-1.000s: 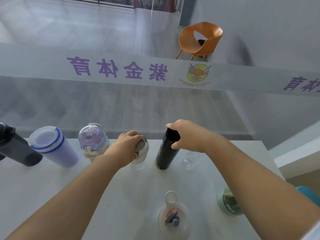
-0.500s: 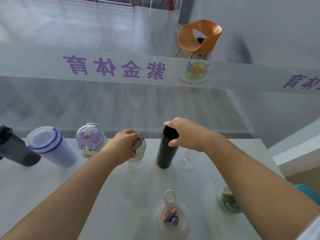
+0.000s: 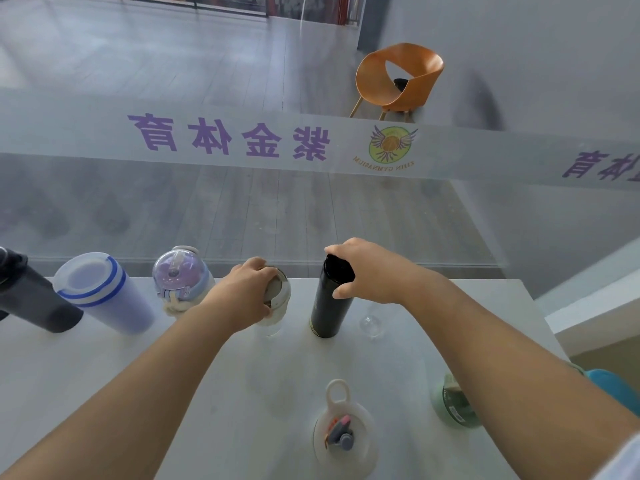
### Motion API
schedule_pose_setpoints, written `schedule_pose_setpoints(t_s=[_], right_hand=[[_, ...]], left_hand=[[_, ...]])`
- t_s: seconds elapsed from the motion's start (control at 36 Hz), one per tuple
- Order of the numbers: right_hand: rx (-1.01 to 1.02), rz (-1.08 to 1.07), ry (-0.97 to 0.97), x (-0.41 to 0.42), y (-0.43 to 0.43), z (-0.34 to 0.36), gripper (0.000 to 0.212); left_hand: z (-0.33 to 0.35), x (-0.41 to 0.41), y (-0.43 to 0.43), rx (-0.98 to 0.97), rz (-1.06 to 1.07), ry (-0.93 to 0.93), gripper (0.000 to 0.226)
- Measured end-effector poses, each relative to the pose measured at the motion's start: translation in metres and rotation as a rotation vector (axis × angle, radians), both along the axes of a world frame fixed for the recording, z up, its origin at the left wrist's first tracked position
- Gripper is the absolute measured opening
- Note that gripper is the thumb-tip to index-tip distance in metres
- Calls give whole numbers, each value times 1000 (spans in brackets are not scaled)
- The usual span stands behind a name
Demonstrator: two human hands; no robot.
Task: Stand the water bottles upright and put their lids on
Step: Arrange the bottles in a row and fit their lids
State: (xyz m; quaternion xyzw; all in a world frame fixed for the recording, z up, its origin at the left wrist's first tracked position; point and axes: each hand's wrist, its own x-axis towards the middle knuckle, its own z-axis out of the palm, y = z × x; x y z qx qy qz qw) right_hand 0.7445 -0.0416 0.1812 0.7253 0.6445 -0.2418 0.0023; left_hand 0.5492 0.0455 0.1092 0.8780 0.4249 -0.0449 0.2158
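At the far left of the white table (image 3: 173,393) stand a dark grey bottle (image 3: 31,299), a lilac tumbler with blue bands (image 3: 104,292) and a purple dome-topped bottle (image 3: 180,278). Next, the left hand (image 3: 247,294) curls its fingers over the cream lid (image 3: 277,292) of a clear bottle. The right hand (image 3: 367,271) wraps fingers and thumb round the top of a tall black bottle (image 3: 329,303), which stands upright. This looks like lid-tightening. Nearer, a white loop-handled lid (image 3: 343,434) shows from above. A green bottle (image 3: 453,403) sits half hidden by the right forearm, and probably needs attention next.
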Motion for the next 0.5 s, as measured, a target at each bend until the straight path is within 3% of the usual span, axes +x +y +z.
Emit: schedule_pose_setpoints(t_s=[0.14, 0.36, 0.5], right_hand=[[63, 13, 23, 0, -5, 6, 76], [324, -19, 21, 11, -29, 32, 50], [383, -19, 34, 16, -67, 39, 41]], left_hand=[[8, -3, -5, 18, 5, 18, 59], [29, -16, -33, 170, 96, -102, 44], [33, -25, -60, 207, 121, -153, 29]])
